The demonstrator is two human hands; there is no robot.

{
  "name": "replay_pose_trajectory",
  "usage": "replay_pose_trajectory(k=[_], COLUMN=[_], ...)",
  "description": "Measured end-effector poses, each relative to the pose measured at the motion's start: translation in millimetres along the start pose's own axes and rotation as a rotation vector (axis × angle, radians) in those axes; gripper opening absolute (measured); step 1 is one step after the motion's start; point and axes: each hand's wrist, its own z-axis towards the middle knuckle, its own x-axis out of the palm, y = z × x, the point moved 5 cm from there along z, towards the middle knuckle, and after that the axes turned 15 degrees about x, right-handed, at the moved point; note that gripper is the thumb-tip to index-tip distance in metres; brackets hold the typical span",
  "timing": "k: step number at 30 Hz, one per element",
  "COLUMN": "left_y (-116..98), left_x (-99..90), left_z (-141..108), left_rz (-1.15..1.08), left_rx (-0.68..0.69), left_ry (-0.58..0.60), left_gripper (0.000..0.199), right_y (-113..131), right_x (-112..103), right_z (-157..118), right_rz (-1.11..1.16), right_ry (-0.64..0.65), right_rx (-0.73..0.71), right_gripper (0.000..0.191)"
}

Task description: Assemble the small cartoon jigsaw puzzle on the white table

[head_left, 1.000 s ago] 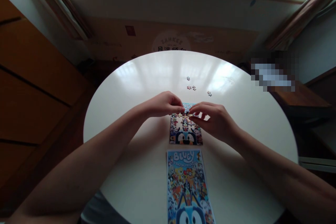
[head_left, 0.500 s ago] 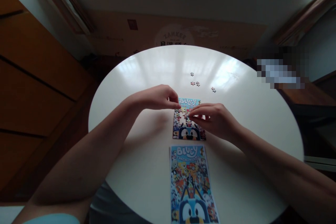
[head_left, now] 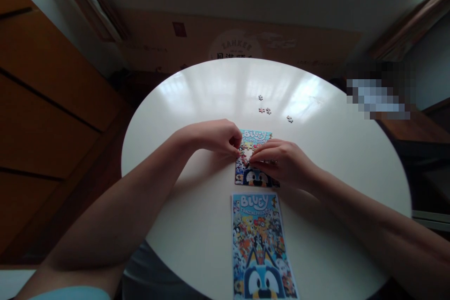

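Puzzle [head_left: 257, 179] on bench [head_left: 190, 229]: left hand [head_left: 222, 137] at left edge, right hand [head_left: 290, 161] over right side; closure of either grip cannot be determined.

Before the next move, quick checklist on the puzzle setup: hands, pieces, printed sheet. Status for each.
1. Puzzle filled in: not ok; a pale gap shows near its middle.
2. Loose pieces away from the hands: ok; four lie on the white table, beyond the puzzle.
3. Printed sheet uncovered: ok; it lies nearer the person than the puzzle, with no hand over it.
4. Left hand at the puzzle: ok; its fingertips are at the left edge.
5. Piece in the right hand: cannot tell; the fingers hide whatever the grip may have.
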Motion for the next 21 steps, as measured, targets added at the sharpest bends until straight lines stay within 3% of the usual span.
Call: replay_pose_trajectory(k=[9,21], left_y=[-1,-1], left_x=[0.7,0.9], left_z=[0,1], left_rz=[0.002,0.014], left_rx=[-0.059,-0.080], left_ry=[0.083,0.085], left_gripper=[0.017,0.018], right_y=[5,12], right_x=[0,-2], right_z=[-1,-3], right_rz=[-0.055,-0.130], right_ry=[-0.030,-0.012], right_rx=[-0.054,-0.075], right_gripper=[0.018,0.016])
